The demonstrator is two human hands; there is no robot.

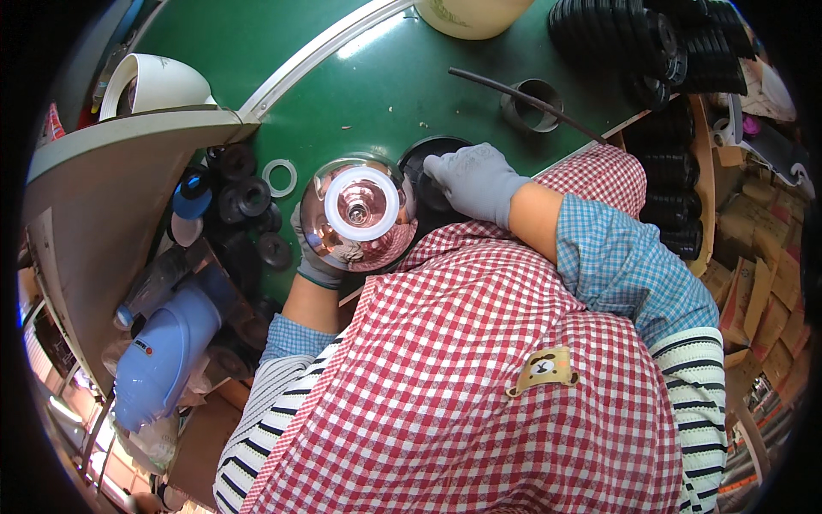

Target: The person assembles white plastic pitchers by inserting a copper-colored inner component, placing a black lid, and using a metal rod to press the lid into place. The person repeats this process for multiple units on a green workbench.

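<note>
My left hand (pixel 318 264), in a grey glove, is closed around the lower side of a shiny mirrored glass flask liner (pixel 321 206). A translucent white ring (pixel 342 224) circles the mouth of the liner, which faces up. Just to the right, my gloved right hand (pixel 479 182) grips a round black plastic part (pixel 414 159) at its edge, fingers curled over it. This black part lies close beside the liner, partly hidden by it and by my hand; whether they touch I cannot tell.
A loose white ring (pixel 280 177) and several black round caps (pixel 253 196) lie left on the green table (pixel 377 94). A dark rod (pixel 488 83) crosses a metal ring (pixel 531 106). Stacked black parts (pixel 599 34) stand far right; a blue plastic jug-like body (pixel 167 351) sits lower left.
</note>
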